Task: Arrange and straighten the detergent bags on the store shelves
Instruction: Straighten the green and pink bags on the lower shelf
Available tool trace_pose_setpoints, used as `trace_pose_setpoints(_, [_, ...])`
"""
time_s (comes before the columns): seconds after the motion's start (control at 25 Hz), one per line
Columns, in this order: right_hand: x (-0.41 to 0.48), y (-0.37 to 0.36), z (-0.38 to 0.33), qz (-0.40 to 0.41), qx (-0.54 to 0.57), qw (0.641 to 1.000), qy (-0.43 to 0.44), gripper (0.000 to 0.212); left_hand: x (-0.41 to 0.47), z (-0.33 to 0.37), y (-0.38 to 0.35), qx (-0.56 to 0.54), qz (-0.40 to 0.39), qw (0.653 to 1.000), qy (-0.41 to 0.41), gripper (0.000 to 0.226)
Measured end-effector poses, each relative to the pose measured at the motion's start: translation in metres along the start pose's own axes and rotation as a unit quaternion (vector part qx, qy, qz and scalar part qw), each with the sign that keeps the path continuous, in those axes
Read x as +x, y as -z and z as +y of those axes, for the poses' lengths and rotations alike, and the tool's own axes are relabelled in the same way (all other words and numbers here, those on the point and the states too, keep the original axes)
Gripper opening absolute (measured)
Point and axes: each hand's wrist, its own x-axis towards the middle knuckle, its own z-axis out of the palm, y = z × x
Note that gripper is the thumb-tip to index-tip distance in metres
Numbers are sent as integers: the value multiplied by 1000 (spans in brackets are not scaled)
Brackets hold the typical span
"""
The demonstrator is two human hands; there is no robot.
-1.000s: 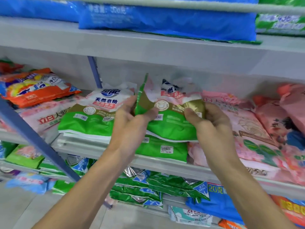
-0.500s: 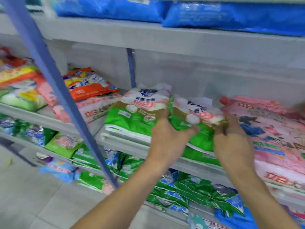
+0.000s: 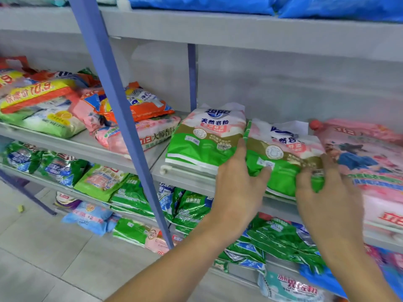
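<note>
Gripping the green bag (image 3: 281, 158) by its two sides, the person holds it low on the middle shelf (image 3: 187, 178), its white top pointing toward the back wall and its green bottom toward the shelf's front edge. The left hand (image 3: 237, 186) lays its thumb across the bag's front near the lower left corner, while its fingers run up the left edge, in the narrow gap between this bag and a second green bag (image 3: 205, 138) lying just beside it. The right hand (image 3: 329, 192) pinches the right edge, thumb on the front and fingers pushed in where the bag meets a large pink bag (image 3: 368, 153). Both forearms reach up from the bottom of the view.

A slanting blue post (image 3: 113, 105) crosses the shelf to the left. Behind it lie an orange bag (image 3: 146, 105) and a pink pack (image 3: 152, 136) beneath it. Blue bags (image 3: 207, 4) fill the shelf above. The lower shelves carry crumpled green packs (image 3: 189, 205), and a pale tiled floor (image 3: 43, 258) shows at lower left.
</note>
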Motion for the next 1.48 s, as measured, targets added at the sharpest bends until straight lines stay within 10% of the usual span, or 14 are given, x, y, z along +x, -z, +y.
trace_pose_setpoints(0.48, [50,15,-2,-77,83,993,-20,25,30,13,-15,70,3,997,-41,51])
trace_pose_setpoints(1.08, [-69,-16,-15,-39,-30,988,146,62,-63,-53,106,294,47,951,-83,40])
trace_pose_setpoints(1.48, [-140,-56,-109,-249,-19,937,245,55,-114,-123,244,324,117,937,51,41])
